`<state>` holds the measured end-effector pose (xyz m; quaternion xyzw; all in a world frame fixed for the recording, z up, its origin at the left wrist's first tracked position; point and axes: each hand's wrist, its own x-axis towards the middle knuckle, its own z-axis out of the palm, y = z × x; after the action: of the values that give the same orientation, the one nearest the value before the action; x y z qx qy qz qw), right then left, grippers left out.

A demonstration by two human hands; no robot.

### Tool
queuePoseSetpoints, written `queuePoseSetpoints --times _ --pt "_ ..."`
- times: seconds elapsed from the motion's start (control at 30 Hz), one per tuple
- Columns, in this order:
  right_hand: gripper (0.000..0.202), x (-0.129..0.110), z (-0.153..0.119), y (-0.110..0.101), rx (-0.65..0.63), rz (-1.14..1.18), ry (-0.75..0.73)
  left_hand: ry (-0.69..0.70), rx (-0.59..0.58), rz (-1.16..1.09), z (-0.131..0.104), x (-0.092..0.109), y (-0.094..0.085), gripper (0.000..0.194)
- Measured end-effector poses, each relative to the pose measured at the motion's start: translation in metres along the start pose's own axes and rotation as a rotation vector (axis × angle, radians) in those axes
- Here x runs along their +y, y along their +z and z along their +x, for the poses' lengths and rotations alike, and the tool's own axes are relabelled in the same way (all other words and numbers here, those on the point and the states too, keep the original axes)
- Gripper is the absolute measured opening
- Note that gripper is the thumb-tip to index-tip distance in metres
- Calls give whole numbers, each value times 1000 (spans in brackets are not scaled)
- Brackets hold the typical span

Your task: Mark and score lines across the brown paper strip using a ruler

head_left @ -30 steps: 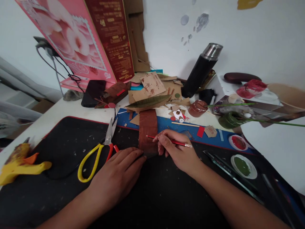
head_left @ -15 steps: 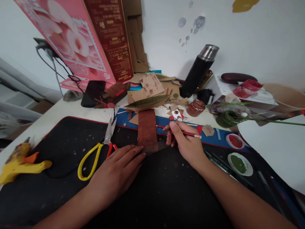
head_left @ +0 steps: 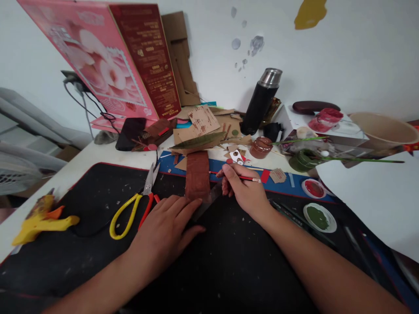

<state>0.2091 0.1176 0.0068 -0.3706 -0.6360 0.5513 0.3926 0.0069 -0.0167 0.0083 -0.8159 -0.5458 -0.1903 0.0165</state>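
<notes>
My left hand [head_left: 163, 226] lies over the near end of a brown-painted strip [head_left: 197, 174], fingers stretched out and thumb spread to the side. Under its fingertips a clear ruler-like strip [head_left: 209, 203] crosses the brown piece at a slant. My right hand [head_left: 245, 192] is closed around a red pencil [head_left: 246, 178] with an eraser end; the tip points left, towards the brown strip's right edge. Paint stains show on the right fingers. Scissors [head_left: 149, 181] with yellow and red handles lie open beside my left hand.
A yellow glue gun [head_left: 42, 224] lies at the left on the black mat [head_left: 88, 187]. Behind are cardboard scraps [head_left: 204, 120], a black thermos [head_left: 260, 104] and a brown paint jar [head_left: 261, 147]. Lids of red paint [head_left: 314, 188] and green paint [head_left: 319, 218] sit at the right.
My left thumb has spread away from the fingers, and the clear strip now slants more steeply. My right hand still holds the pencil. The whole view has shifted slightly.
</notes>
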Motion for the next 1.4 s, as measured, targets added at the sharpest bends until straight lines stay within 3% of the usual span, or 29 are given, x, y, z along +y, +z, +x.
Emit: queuePoseSetpoints --times 0.27,0.4,0.6,0.8,0.97,1.2,1.4 --pt "40 4 2 -2 8 -51 -59 -49 -20 -128 3 6 6 26" --pt "39 5 2 -2 4 -104 -98 -15 -31 -75 5 3 2 25" --pt "38 -1 -1 -3 30 -219 -191 118 -35 30 32 -4 -2 20" --pt "38 0 0 -3 24 -219 -182 170 -43 53 52 -13 7 15" --pt "43 3 2 -4 29 -184 -115 163 43 86 41 -15 10 19" --pt "38 2 7 -9 53 -226 -106 224 -2 126 28 -14 5 24" --pt "36 2 9 -11 39 -260 -113 188 24 133 27 -14 7 29"
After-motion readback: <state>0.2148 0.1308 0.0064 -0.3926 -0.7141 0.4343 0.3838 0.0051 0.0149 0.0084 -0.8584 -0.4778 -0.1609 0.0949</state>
